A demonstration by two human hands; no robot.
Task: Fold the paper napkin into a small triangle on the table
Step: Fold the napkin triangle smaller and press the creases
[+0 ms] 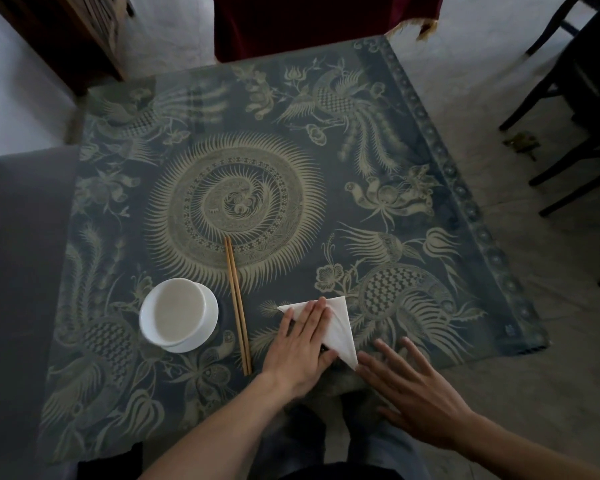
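Note:
A white paper napkin [338,327] lies folded in a triangle near the table's front edge, its long point toward me. My left hand [300,344] rests flat on the napkin's left half, fingers together, pressing it down. My right hand [413,389] hovers just right of the napkin's near tip, fingers spread, holding nothing. The table [326,174] carries a dark blue cloth with pale bird and flower patterns.
A white bowl on a saucer [179,315] stands left of the napkin. A pair of wooden chopsticks [238,306] lies between bowl and napkin. Dark chair legs [568,98] stand at the right, a red cloth [309,22] beyond the far edge.

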